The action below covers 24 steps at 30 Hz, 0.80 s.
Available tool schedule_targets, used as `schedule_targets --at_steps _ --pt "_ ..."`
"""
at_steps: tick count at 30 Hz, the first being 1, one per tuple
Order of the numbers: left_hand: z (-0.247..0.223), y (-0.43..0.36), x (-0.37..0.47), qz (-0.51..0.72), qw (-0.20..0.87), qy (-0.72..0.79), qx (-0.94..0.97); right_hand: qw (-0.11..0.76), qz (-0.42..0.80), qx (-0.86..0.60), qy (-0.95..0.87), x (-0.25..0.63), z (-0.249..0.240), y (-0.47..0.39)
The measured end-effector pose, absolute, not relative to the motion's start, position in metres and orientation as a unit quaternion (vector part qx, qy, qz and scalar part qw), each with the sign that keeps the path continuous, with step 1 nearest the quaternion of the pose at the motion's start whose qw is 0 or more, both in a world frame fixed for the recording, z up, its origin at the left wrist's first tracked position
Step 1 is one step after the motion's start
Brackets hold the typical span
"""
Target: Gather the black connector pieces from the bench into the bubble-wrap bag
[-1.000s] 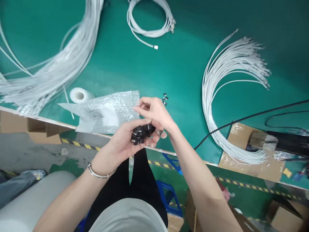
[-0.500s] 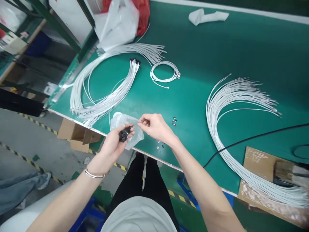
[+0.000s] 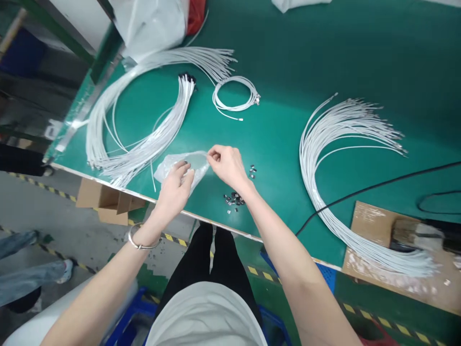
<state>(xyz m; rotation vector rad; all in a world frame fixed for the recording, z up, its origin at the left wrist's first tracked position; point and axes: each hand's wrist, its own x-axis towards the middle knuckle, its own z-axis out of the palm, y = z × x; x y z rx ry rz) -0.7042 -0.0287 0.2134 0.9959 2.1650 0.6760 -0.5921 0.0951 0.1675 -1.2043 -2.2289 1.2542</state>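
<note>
A clear plastic bag (image 3: 196, 163) lies on the green table (image 3: 288, 57) near its front edge. My left hand (image 3: 175, 190), a metal bangle on its wrist, is turned palm down with its fingers curled onto the bag's mouth; its palm is hidden. My right hand (image 3: 227, 166) pinches the bag's edge from the right. A small pile of black parts (image 3: 233, 199) lies on the table just under my right wrist. A few more of these black parts (image 3: 252, 169) lie to the right of that hand.
White cable bundles curve at left (image 3: 144, 144) and at right (image 3: 324, 202), with a small coil (image 3: 234, 96) behind. A black cable (image 3: 378, 185) runs to a cardboard sheet (image 3: 370, 226) holding a brush (image 3: 410, 234). Another person's legs (image 3: 21, 278) are at the far left.
My left hand, which held a handful of black parts palm up, has turned palm down onto the bag. A pile of black parts now lies by my right wrist. The view has pulled back.
</note>
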Motion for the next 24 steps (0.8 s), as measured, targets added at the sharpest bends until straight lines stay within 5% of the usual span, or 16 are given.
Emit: schedule_targets --at_steps 6,11,13,19,24 --pt "0.180 -0.015 -0.670 0.293 0.261 0.781 0.485 0.235 0.407 -0.471 -0.746 -0.557 0.125 0.109" --pt "0.184 -0.044 -0.644 0.368 0.214 0.712 0.559 0.267 0.353 -0.508 -0.738 -0.490 0.096 0.036" --pt "0.178 -0.069 -0.633 0.365 0.273 0.708 0.539 0.248 0.355 -0.505 -0.747 -0.477 0.083 0.003" --pt "0.092 -0.149 -0.607 0.223 0.691 0.650 0.225 0.202 0.332 -0.437 -0.811 -0.487 0.042 -0.033" --pt "0.037 -0.157 -0.615 0.244 0.758 0.603 0.047 0.185 0.301 -0.408 -0.842 -0.492 0.027 -0.027"
